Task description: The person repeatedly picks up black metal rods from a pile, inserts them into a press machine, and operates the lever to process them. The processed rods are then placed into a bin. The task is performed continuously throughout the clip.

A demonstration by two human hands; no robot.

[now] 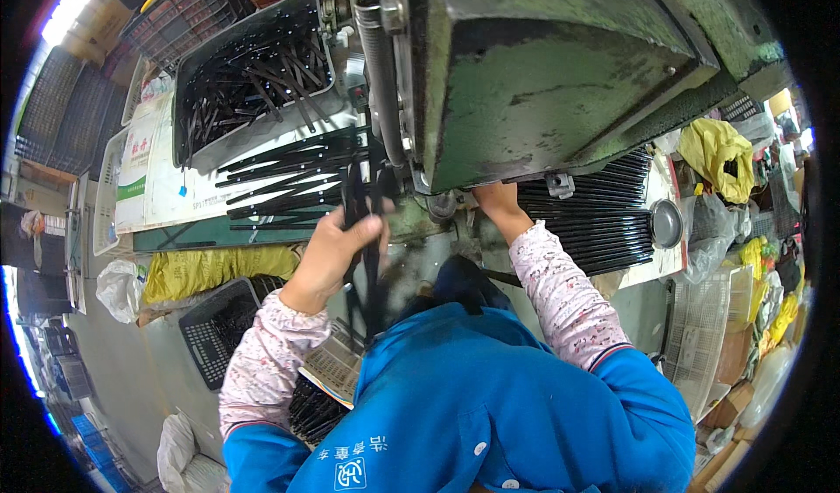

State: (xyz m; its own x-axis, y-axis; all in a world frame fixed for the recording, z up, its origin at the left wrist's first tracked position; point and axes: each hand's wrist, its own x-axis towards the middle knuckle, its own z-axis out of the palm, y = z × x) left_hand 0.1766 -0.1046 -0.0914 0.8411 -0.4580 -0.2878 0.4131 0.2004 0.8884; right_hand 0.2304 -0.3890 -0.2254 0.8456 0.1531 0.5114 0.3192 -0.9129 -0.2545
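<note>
My left hand (343, 246) is closed round several flat black strips (353, 197), which hang up and down in front of the green press machine (551, 90). Its thumb lies across them. My right hand (497, 202) reaches under the front of the press. The machine hides its fingers, so what they hold cannot be seen. Loose black strips with small holes (284, 182) lie fanned out on the white board left of my left hand. To the right of my right hand, long glossy black pieces (586, 230) lie side by side in rows.
A grey bin (254, 136) of black strips stands at the back left. Beside the right-hand rows sits a round metal dish (667, 223). Below the bench at left is a black crate (199, 346); yellow sacking (214, 272) lies along the bench. At far right stands a white crate (707, 335).
</note>
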